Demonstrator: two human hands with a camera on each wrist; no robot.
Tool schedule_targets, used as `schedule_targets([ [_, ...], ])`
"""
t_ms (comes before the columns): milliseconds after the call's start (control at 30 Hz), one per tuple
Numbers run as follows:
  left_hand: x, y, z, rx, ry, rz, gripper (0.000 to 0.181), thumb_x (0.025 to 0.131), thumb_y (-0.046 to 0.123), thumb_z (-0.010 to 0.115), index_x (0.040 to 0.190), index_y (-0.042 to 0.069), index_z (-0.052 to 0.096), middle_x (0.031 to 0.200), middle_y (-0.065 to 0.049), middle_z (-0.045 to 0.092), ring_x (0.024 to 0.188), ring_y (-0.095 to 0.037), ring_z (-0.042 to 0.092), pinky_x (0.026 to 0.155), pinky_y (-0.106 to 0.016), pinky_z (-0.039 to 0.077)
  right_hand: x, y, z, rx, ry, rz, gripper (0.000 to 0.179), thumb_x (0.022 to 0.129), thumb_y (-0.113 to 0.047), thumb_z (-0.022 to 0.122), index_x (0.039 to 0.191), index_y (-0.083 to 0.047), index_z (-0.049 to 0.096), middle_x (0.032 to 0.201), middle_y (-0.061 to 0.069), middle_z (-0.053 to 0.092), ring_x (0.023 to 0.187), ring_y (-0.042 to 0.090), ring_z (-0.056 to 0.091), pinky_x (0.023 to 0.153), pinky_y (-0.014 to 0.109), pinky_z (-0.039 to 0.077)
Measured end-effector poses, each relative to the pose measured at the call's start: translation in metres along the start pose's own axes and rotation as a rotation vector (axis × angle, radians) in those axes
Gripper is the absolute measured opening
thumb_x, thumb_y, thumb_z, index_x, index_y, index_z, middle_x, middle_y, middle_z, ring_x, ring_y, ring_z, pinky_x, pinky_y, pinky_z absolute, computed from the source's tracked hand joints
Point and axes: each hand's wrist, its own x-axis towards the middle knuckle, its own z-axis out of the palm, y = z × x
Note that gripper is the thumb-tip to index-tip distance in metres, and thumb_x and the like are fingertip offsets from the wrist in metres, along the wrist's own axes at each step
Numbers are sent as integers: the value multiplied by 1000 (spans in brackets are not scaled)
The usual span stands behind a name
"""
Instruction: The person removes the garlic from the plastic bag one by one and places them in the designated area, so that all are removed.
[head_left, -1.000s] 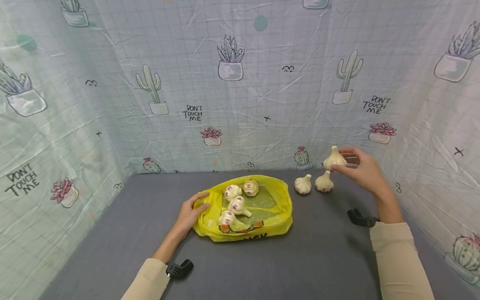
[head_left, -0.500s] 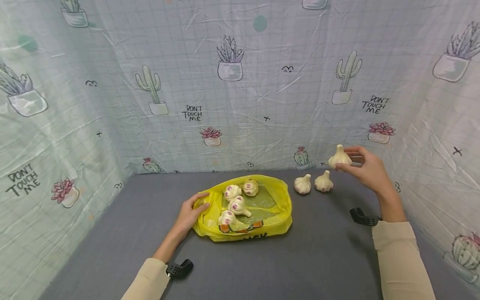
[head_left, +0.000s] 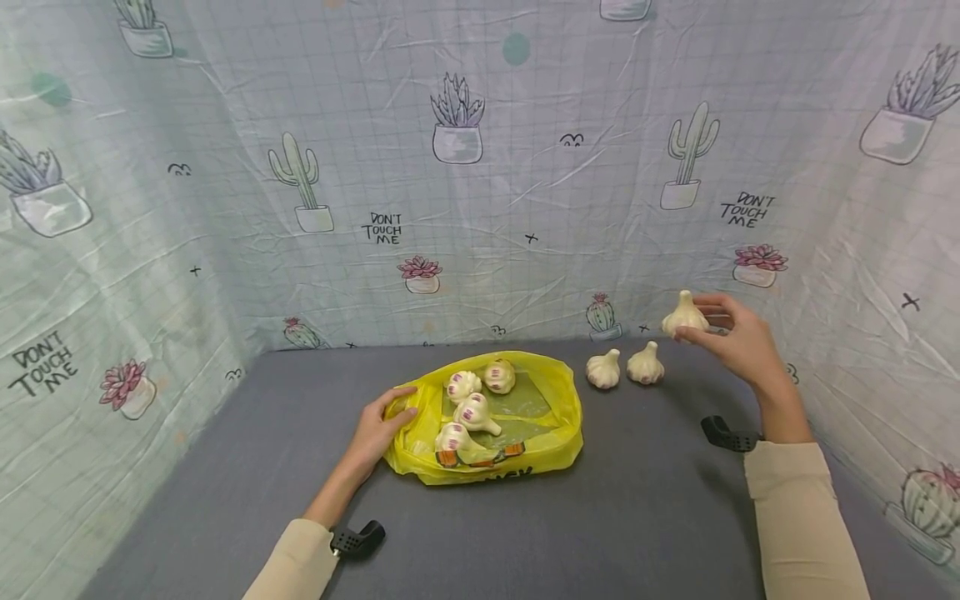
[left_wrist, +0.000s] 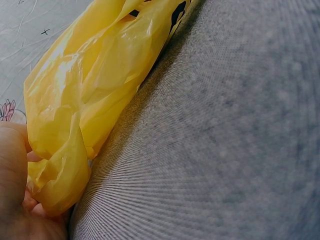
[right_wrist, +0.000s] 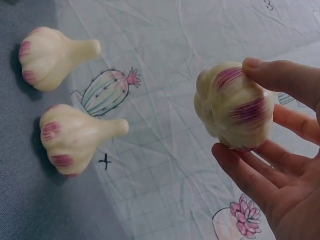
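Note:
A yellow plastic bag (head_left: 566,442) lies on the table with its mouth spread wide, and several garlic bulbs (head_left: 475,411) rest inside. My left hand (head_left: 378,423) grips the bag's left end; in the left wrist view a bunched corner of yellow plastic (left_wrist: 67,175) sits between thumb and fingers. At the right, my right hand (head_left: 738,340) holds a garlic bulb (right_wrist: 240,107) between thumb and fingertips, raised above the table, stem up in the head view. Two more garlic bulbs, one left (head_left: 603,369) and one right (head_left: 646,363), stand side by side on the table below it.
The grey tabletop (head_left: 480,542) ends at the back against a hanging cloth (head_left: 480,217) printed with cacti, which also encloses both sides. The two standing bulbs are between the bag and my right hand, near the back edge.
My right hand has moved slightly to the right with the garlic bulb, away from the two standing bulbs. The left hand and the bag have stayed in place.

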Motion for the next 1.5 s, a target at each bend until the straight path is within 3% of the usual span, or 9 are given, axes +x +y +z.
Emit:
schedule_targets([
  [133,-1,0,0,0,1,-2,48,102,24,66,147,11,57,160,-15,47,155,-36,32,126,-58,26,0,3,1,-6,4,10,71,94,-43,75,146,-1,50,143,33,55,129,51,55,86,40,53],
  [233,-1,0,0,1,0,-2,46,102,24,66,146,12,59,159,-14,48,155,-35,33,126,-58,26,0,5,2,-1,3,16,73,94,-43,75,147,1,48,144,34,53,131,52,53,93,59,50],
  [367,-1,-1,-1,2,-2,6,44,102,24,67,144,13,61,158,-13,50,155,-34,34,127,-57,26,0,10,2,6,-1,22,74,95,-41,75,149,2,46,145,35,51,132,53,51,96,67,46],
  [767,-1,0,-1,-4,-8,4,43,102,25,66,144,14,61,158,-13,50,155,-34,33,126,-57,26,2,30,9,-1,-28,64,78,94,-43,75,148,3,45,144,35,52,130,51,53,90,58,49],
  [1000,-2,2,-1,-3,-7,5,43,102,25,66,144,13,61,158,-13,49,155,-34,33,126,-57,26,3,41,13,-13,-34,71,76,94,-39,76,146,7,46,141,38,54,128,52,54,77,31,47],
  [1167,-2,2,-1,-6,-6,8,43,102,24,66,144,13,61,158,-13,50,155,-34,34,126,-58,26,3,51,16,-22,-18,64,72,94,-37,76,143,8,49,138,38,57,125,52,57,73,21,44],
  [1333,0,1,1,-12,0,-3,44,103,21,65,145,11,59,158,-15,49,155,-34,33,126,-57,26,4,62,21,-54,-6,57,67,94,-33,77,140,9,51,134,38,59,122,52,59,73,24,46],
  [1433,-1,2,1,-20,2,-9,45,103,19,64,146,9,58,159,-16,47,155,-35,33,127,-57,26,5,71,24,-64,-19,71,69,95,-33,75,142,10,50,135,40,56,124,55,56,79,43,55],
  [1500,-1,2,2,-21,3,-9,45,103,19,64,146,9,58,159,-16,48,155,-35,33,127,-56,26,4,75,26,-69,-28,79,70,96,-33,74,143,11,48,137,41,54,125,57,54,85,58,54],
])
